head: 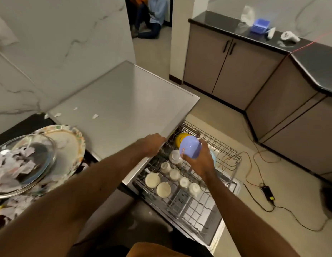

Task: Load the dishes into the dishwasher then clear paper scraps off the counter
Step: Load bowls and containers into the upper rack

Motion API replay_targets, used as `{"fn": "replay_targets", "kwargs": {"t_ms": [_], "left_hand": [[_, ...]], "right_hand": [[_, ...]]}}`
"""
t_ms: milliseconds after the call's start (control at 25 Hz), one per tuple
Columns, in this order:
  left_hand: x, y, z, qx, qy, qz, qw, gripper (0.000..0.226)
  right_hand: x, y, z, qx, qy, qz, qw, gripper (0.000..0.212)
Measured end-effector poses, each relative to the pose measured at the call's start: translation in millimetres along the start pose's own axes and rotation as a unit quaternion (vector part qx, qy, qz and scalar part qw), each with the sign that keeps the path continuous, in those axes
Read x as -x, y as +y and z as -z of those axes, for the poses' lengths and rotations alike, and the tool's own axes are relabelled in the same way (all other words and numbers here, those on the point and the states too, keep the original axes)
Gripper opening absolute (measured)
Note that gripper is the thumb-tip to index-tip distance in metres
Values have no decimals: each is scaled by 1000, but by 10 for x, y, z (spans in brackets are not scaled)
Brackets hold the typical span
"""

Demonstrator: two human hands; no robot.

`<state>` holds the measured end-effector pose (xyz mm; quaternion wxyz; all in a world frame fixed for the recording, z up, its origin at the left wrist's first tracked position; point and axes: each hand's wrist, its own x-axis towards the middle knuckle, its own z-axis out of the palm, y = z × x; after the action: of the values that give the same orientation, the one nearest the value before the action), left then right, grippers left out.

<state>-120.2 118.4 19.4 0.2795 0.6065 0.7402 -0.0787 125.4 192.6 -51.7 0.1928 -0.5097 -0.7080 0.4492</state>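
My right hand (199, 161) grips a lilac bowl (189, 146), held upside down over the pulled-out dishwasher rack (225, 160). A yellow bowl (181, 138) sits in the rack just behind it. Several white cups (164, 189) stand upside down in the rack's near rows. My left hand (152, 144) rests on the front edge of the grey counter (124, 101), fingers curled over the edge. Three small paper scraps (95, 116) lie on the counter. At the left, a glass bowl (43, 164) full of torn paper sits on a patterned plate (72, 154).
Black cables and a power brick (267, 191) lie on the floor right of the dishwasher. Brown cabinets (226, 69) with a black worktop line the far right. A blue box (259, 25) stands on that worktop. A person sits on the floor beyond the doorway (150, 21).
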Motion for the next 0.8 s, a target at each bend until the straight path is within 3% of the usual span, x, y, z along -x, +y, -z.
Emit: {"fn": "replay_targets", "kwargs": {"t_ms": [240, 480, 800], "left_hand": [[-387, 13, -4, -93, -20, 63, 993, 81], [-725, 183, 171, -135, -81, 65, 985, 98], [-885, 231, 189, -181, -114, 59, 975, 94]], "right_hand": [[-343, 623, 131, 161, -84, -59, 982, 105], [-683, 1143, -160, 266, -186, -34, 945, 103], [-907, 1566, -650, 480, -206, 37, 852, 79]]}}
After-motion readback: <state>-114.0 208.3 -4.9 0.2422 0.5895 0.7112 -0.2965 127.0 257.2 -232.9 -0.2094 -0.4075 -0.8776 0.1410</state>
